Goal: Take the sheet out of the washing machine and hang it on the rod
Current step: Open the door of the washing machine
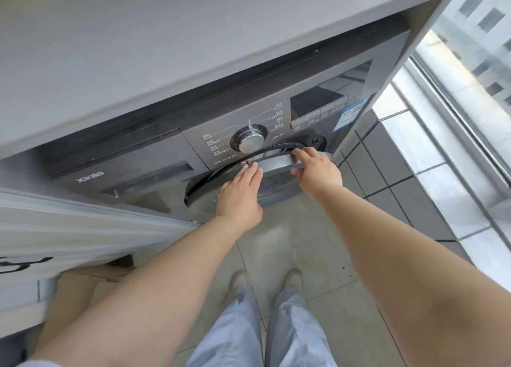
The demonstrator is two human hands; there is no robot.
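The sheet was nowhere that I could see; I judged it lay inside the drum, behind the door, so ahead of and below both my hands. One washing machine (154,170) stood under one grey countertop (138,48), dark-fronted, with a single silver dial (251,142) on its panel and one detergent drawer (116,156) to its left. Its one round door (276,167) was tipped out at the top edge, not yet swung wide, with the rim running left to right under my fingers. No rod showed anywhere in view.

My right hand (318,170) was nearer the opening side: its fingers curled over the top rim of the door, gripping it. My left hand (240,198) lay with fingers straight and together, resting flat against the door front just beside the rim, holding nothing.

The coming move, as I judged it, turned on that grip: the door had to swing out toward me before either hand could reach down and in for the sheet. Two hands, two feet on the tiled floor (318,242).
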